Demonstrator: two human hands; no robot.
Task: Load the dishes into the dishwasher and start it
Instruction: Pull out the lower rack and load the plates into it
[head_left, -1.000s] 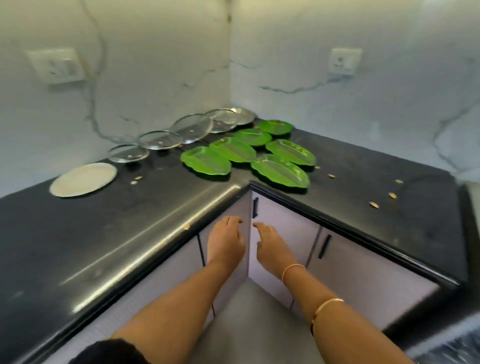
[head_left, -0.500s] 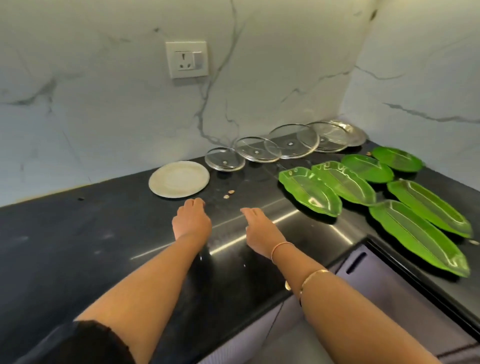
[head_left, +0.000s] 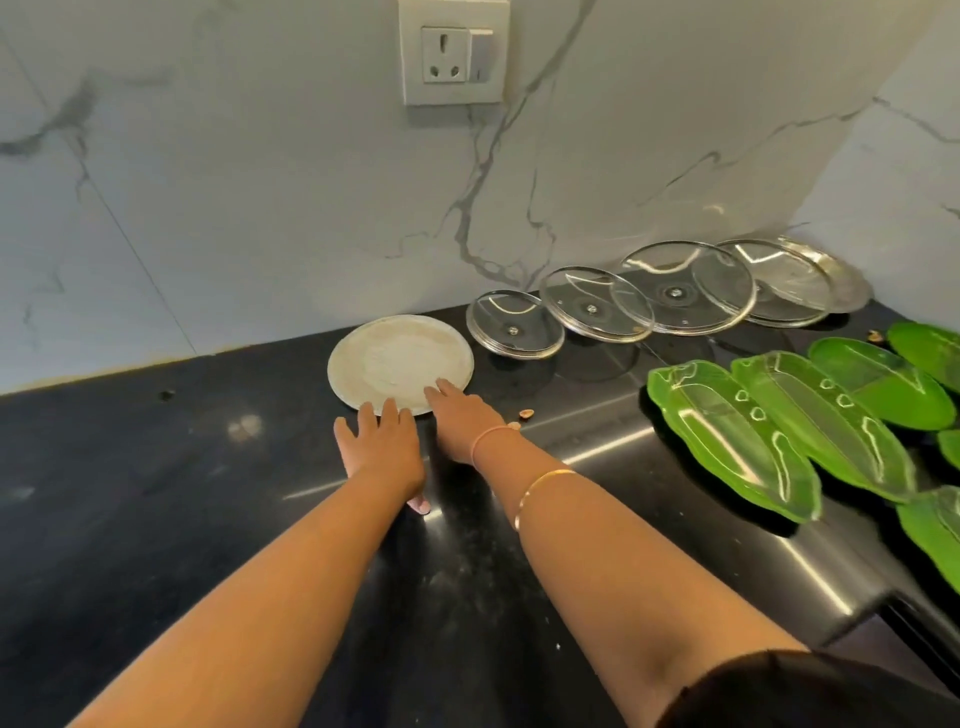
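Note:
A round off-white plate (head_left: 397, 358) lies flat on the black counter (head_left: 156, 493) near the wall. My left hand (head_left: 382, 447) reaches over the counter with straight fingers, its fingertips at the plate's near rim. My right hand (head_left: 465, 418) lies just to the right, fingers straight, fingertips over the plate's near right edge. Neither hand grips anything. Several glass lids (head_left: 597, 306) overlap in a row along the wall, ending in a steel plate (head_left: 841, 283). Several green leaf-shaped plates (head_left: 732, 431) lie at the right.
A wall socket (head_left: 454, 52) sits on the marble backsplash above the plate. Small brown scraps (head_left: 525, 414) lie on the counter by my right wrist. The counter turns a corner at the right, with a cabinet front (head_left: 883, 639) below its edge.
The view has swung left from the counter corner to the off-white plate. Both hands have risen from below the counter edge and reached forward to the plate's near rim.

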